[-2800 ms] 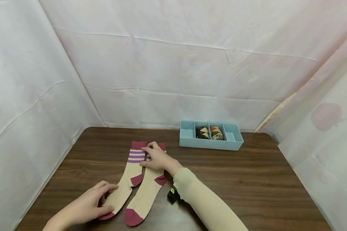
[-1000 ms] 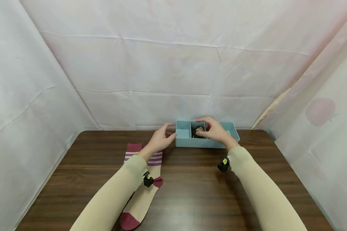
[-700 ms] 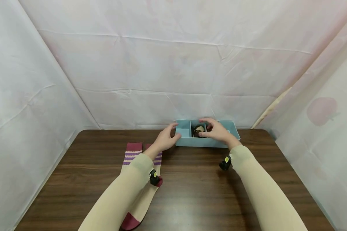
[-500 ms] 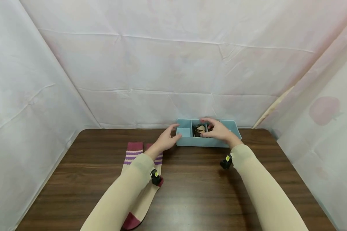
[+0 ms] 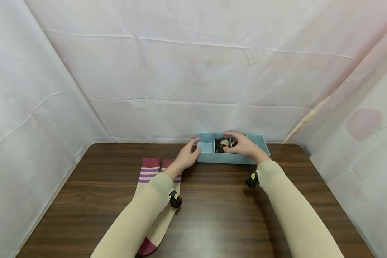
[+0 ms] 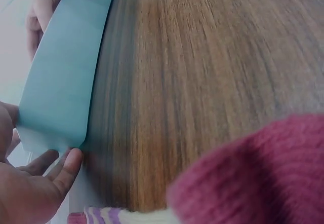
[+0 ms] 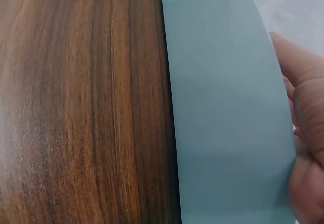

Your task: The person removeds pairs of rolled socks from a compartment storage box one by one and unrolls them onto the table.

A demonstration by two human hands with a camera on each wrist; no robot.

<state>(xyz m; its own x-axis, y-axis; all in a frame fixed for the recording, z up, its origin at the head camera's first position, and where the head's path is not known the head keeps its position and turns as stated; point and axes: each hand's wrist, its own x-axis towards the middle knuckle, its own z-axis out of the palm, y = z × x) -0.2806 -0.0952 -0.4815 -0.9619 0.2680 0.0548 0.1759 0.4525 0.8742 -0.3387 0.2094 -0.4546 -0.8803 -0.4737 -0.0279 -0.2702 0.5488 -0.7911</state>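
A light-blue divided box (image 5: 225,158) stands at the table's back. My left hand (image 5: 184,157) touches its left end; in the left wrist view its fingertips (image 6: 73,158) rest against the end wall, with the thumb near the top rim. My right hand (image 5: 243,146) reaches over the middle compartments, thumb and index finger spread apart; its other fingers are hidden, so I cannot tell what they hold. A dark, tan-patterned rolled bundle (image 5: 222,144) sits left of it; another is mostly covered. Two cream socks (image 5: 149,175) with maroon toes and purple stripes lie flat, partly under my left forearm.
The brown wooden table (image 5: 209,215) carries the box and socks. Pale cloth (image 5: 167,71) hangs behind and at both sides. The box's left compartment (image 5: 205,147) shows its bare floor.
Both hands have left the socks and reached the box. In the last half second they stay nearly still, and the box keeps its place.
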